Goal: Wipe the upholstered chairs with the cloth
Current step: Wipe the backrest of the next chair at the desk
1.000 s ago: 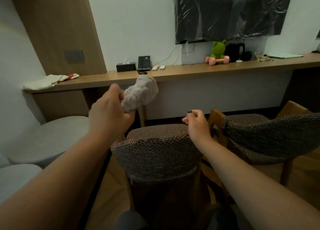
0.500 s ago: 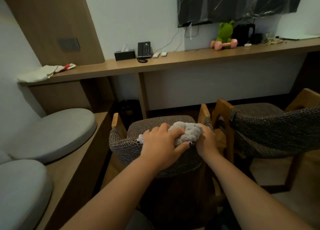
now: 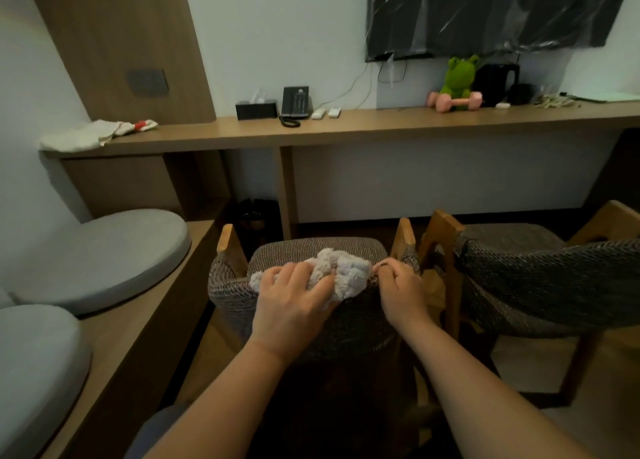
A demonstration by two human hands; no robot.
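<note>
The fingers (image 3: 304,275) of the left hand (image 3: 289,304) curled over the fluffy cloth (image 3: 341,271), pressing it onto the top edge of the near chair's backrest (image 3: 228,285). The right hand (image 3: 398,290) gripped that edge just beside the cloth, fingers curled, both forearms reaching forward. A second chair (image 3: 540,278) stood at the right.

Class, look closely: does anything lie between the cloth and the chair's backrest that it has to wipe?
Nothing visible does. The left hand presses the cloth straight onto the top of the backrest; the right hand grips the backrest beside it.
</note>
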